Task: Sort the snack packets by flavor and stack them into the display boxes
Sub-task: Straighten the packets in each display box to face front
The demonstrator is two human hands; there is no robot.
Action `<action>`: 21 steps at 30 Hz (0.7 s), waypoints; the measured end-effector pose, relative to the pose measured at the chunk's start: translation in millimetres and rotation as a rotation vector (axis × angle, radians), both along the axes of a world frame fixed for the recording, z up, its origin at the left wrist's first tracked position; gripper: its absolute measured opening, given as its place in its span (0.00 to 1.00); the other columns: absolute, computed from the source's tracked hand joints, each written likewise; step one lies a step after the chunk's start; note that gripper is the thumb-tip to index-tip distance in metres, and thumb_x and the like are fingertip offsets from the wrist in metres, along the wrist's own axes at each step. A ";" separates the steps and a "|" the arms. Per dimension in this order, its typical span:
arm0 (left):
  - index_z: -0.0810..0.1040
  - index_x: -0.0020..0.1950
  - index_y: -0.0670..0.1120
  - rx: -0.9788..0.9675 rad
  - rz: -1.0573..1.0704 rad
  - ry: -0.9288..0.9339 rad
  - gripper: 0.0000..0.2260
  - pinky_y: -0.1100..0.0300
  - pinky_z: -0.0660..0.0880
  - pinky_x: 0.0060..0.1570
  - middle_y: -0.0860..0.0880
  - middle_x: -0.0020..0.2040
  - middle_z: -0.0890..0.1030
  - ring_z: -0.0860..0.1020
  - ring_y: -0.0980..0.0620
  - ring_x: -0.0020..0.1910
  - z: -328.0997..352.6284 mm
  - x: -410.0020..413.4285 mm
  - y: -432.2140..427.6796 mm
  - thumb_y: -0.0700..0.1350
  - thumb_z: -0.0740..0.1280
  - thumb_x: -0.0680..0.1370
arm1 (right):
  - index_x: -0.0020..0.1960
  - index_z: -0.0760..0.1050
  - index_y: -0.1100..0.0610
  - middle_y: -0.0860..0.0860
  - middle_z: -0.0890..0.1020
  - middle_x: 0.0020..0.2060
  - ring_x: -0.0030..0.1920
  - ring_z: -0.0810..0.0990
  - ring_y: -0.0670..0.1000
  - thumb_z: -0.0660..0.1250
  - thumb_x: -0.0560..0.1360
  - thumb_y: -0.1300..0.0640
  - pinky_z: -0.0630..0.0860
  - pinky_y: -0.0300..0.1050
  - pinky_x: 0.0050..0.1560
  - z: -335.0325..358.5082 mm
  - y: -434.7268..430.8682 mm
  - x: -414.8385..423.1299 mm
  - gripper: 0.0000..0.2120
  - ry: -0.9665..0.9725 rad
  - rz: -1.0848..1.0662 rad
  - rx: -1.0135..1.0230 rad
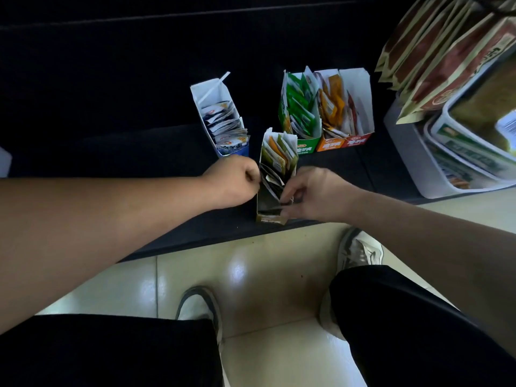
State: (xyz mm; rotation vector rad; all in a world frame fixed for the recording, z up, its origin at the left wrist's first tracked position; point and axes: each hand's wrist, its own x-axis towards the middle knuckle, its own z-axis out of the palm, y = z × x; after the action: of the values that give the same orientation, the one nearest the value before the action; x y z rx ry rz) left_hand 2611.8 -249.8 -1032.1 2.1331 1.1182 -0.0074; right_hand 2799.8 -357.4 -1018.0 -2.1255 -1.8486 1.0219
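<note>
An olive-yellow display box (270,218) stands near the front edge of a black surface, holding mixed packets, orange and green at the back, dark ones in front. My left hand (233,181) is closed against the box's left wall, fingers pinched at the rim. My right hand (310,194) reaches in from the right and pinches a dark packet (272,187) inside the box. Farther back stand a blue box (233,149) of blue-white packets, a green box (305,141), an orange box (331,145) and a red box (357,141), each with packets.
The black surface (139,152) ends in an edge just in front of the olive box. At the right a white bin (413,163) holds larger packs, with brown bags (435,51) hanging above it. Below are pale floor tiles, my shoes and dark trouser legs.
</note>
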 end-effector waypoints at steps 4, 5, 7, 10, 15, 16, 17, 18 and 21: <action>0.82 0.46 0.48 0.025 0.076 -0.035 0.10 0.49 0.81 0.51 0.54 0.43 0.82 0.81 0.51 0.46 -4.4 9.2 -1.0 0.54 0.74 0.78 | 0.54 0.85 0.43 0.41 0.81 0.49 0.51 0.80 0.42 0.73 0.76 0.54 0.73 0.34 0.48 3.7 -3.3 7.6 0.09 0.196 -0.110 -0.126; 0.81 0.48 0.48 0.058 0.084 -0.036 0.12 0.49 0.81 0.50 0.53 0.45 0.82 0.81 0.51 0.46 -4.7 10.9 -1.3 0.57 0.75 0.77 | 0.54 0.85 0.44 0.41 0.82 0.49 0.51 0.80 0.42 0.73 0.76 0.55 0.73 0.33 0.47 4.2 -3.1 9.9 0.09 0.209 -0.144 -0.116; 0.77 0.53 0.50 0.119 0.088 -0.048 0.17 0.51 0.79 0.50 0.53 0.49 0.80 0.79 0.52 0.48 -4.6 13.2 -2.0 0.59 0.76 0.74 | 0.54 0.85 0.47 0.43 0.84 0.46 0.46 0.81 0.41 0.73 0.76 0.56 0.73 0.30 0.43 3.5 -3.0 12.4 0.08 0.233 -0.211 -0.090; 0.78 0.48 0.51 0.165 0.053 -0.083 0.14 0.49 0.80 0.47 0.54 0.46 0.81 0.80 0.52 0.46 -4.0 15.6 -3.3 0.57 0.78 0.73 | 0.52 0.84 0.47 0.48 0.86 0.43 0.39 0.81 0.42 0.75 0.75 0.54 0.76 0.35 0.41 -1.7 -3.1 11.2 0.06 0.261 -0.263 -0.066; 0.80 0.42 0.50 0.074 0.063 -0.194 0.08 0.46 0.83 0.42 0.52 0.39 0.83 0.84 0.53 0.38 2.4 15.1 -2.7 0.48 0.76 0.78 | 0.57 0.82 0.50 0.51 0.86 0.45 0.44 0.86 0.51 0.70 0.80 0.58 0.85 0.49 0.46 -3.4 1.2 7.3 0.08 0.364 -0.408 -0.087; 0.79 0.43 0.48 0.030 0.085 -0.227 0.07 0.47 0.84 0.41 0.51 0.39 0.83 0.85 0.55 0.37 4.7 14.4 -1.7 0.47 0.74 0.79 | 0.60 0.81 0.51 0.53 0.86 0.47 0.45 0.87 0.53 0.70 0.80 0.59 0.86 0.50 0.48 -4.0 2.0 7.2 0.10 0.396 -0.442 -0.115; 0.79 0.45 0.47 -0.011 0.101 -0.248 0.07 0.49 0.85 0.40 0.49 0.39 0.84 0.85 0.57 0.36 6.8 13.2 -1.0 0.47 0.73 0.80 | 0.62 0.80 0.51 0.53 0.86 0.49 0.45 0.87 0.53 0.70 0.80 0.58 0.86 0.50 0.48 -5.2 2.3 7.6 0.11 0.421 -0.462 -0.142; 0.79 0.47 0.46 -0.037 0.104 -0.254 0.06 0.51 0.85 0.38 0.48 0.40 0.84 0.85 0.59 0.36 8.2 11.4 -0.7 0.46 0.71 0.81 | 0.63 0.79 0.51 0.54 0.86 0.51 0.44 0.88 0.52 0.70 0.80 0.57 0.86 0.50 0.47 -6.6 2.4 8.3 0.12 0.436 -0.472 -0.158; 0.79 0.50 0.46 -0.027 0.068 -0.212 0.07 0.59 0.77 0.36 0.48 0.38 0.85 0.82 0.65 0.33 8.5 6.0 -1.9 0.48 0.67 0.84 | 0.64 0.79 0.50 0.52 0.85 0.52 0.43 0.88 0.51 0.72 0.80 0.53 0.86 0.48 0.45 -6.6 1.2 9.7 0.13 0.422 -0.460 -0.148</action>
State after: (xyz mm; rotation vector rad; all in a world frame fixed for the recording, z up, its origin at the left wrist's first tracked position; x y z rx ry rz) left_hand 2617.8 -251.6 -1023.6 2.0177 1.0575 0.2289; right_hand 2809.5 -356.3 -1024.6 -2.0590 -1.0610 1.3753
